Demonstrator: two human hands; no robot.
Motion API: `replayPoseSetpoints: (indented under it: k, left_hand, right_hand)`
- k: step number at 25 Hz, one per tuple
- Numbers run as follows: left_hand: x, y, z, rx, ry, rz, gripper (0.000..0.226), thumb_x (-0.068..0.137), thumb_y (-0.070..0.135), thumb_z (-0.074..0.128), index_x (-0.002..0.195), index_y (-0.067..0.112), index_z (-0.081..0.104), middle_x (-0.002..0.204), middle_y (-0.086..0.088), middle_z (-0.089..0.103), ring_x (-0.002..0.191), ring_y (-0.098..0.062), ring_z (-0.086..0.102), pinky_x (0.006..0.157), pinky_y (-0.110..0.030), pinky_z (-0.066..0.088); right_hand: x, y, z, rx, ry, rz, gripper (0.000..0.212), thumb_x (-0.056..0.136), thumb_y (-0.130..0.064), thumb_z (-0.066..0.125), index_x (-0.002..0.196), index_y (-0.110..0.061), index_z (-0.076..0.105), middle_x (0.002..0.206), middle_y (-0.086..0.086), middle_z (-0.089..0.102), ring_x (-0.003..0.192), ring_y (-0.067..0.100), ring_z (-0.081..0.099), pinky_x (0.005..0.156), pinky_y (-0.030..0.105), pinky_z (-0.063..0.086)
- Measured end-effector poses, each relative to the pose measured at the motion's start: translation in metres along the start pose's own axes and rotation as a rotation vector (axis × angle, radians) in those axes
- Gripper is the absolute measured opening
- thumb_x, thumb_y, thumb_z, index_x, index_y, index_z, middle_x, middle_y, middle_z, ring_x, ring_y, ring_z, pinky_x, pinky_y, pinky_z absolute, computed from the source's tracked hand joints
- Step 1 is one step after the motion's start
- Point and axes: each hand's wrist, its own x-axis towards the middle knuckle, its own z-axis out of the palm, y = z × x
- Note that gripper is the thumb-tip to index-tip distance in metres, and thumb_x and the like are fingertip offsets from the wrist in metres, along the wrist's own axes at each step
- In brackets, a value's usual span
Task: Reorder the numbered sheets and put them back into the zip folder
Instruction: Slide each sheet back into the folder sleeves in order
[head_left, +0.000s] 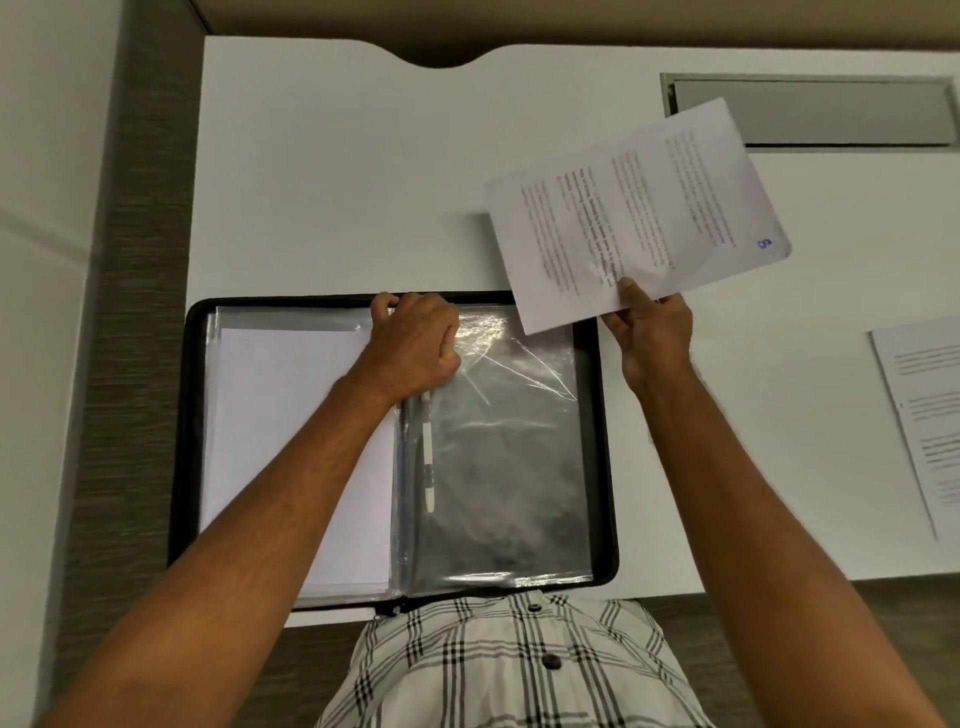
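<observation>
A black zip folder (605, 467) lies open on the white desk in front of me. Its left half holds white sheets (270, 426) in clear sleeves. On the right half lies an empty clear plastic sleeve (509, 467). My left hand (415, 343) is curled at the top of the spine and pinches the upper edge of that sleeve. My right hand (649, 332) holds a printed sheet (634, 213) by its near edge, lifted above the folder's top right corner. A blue handwritten number sits near the sheet's right corner.
Other printed sheets (924, 415) lie on the desk (337, 182) at the right edge. A grey cable hatch (831, 109) is set into the far right of the desk. A notch cuts the desk's far edge. My checked shirt fills the bottom.
</observation>
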Motion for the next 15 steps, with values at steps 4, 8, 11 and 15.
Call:
replayPoseSetpoints:
  k: [4,8,11,15]
  left_hand:
    - [0.007,0.002,-0.009,-0.160,-0.056,-0.022,0.019,0.072,0.018,0.056,0.088,0.026,0.049,0.079,0.008,0.054,0.088,-0.018,0.051,0.096,-0.041,0.027]
    - [0.018,0.005,-0.007,-0.215,0.025,-0.115,0.036,0.081,0.032,0.058,0.117,0.032,0.060,0.096,0.011,0.058,0.102,-0.013,0.051,0.102,-0.042,0.023]
    - [0.024,0.008,-0.001,-0.147,0.075,-0.136,0.012,0.093,0.028,0.061,0.096,0.033,0.071,0.103,0.011,0.062,0.104,-0.014,0.055,0.097,-0.041,0.023]
    - [0.018,0.012,0.003,-0.244,0.127,-0.134,0.014,0.098,0.027,0.057,0.093,0.032,0.069,0.096,0.014,0.067,0.094,-0.008,0.057,0.087,-0.033,0.017]
  right_hand:
    - [0.006,-0.005,0.018,0.043,-0.029,0.033,0.038,0.098,-0.002,0.069,0.135,-0.006,0.060,0.125,0.012,0.074,0.112,0.028,0.075,0.089,0.042,0.064]
    - [0.014,-0.010,0.029,0.035,-0.066,0.017,0.041,0.099,-0.003,0.067,0.139,-0.007,0.059,0.127,0.013,0.074,0.111,0.028,0.075,0.087,0.042,0.064]
    - [0.021,-0.013,0.037,0.004,-0.076,0.001,0.042,0.100,-0.006,0.068,0.141,-0.007,0.058,0.127,0.012,0.074,0.111,0.028,0.075,0.085,0.042,0.064]
    - [0.026,-0.012,0.047,-0.041,-0.091,0.005,0.045,0.100,-0.007,0.068,0.143,-0.008,0.057,0.128,0.012,0.074,0.112,0.028,0.074,0.084,0.042,0.064]
